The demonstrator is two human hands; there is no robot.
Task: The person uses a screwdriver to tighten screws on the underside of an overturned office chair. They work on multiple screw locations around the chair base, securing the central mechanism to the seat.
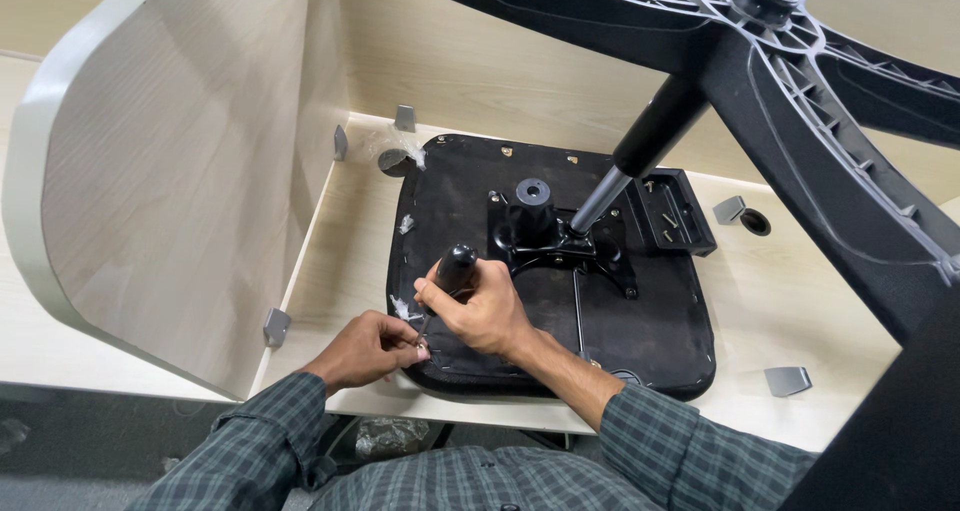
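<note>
An upturned black chair seat (660,321) lies on a pale wooden desk (340,251). A black metal mechanism plate (560,243) is fixed at its middle, with a gas cylinder (640,151) rising to the star base (800,61) overhead. My right hand (485,311) grips a black-handled screwdriver (455,269), its shaft angled down to the seat's near-left corner. My left hand (370,349) pinches the screwdriver tip at that corner, where a small screw seems to sit.
A curved wooden partition panel (170,171) stands on the left. Grey brackets (788,379) and a cable hole (756,222) dot the desk. A small black tray with screws (672,214) lies beside the mechanism. Bits of clear plastic wrap (405,156) cling to the seat's edge.
</note>
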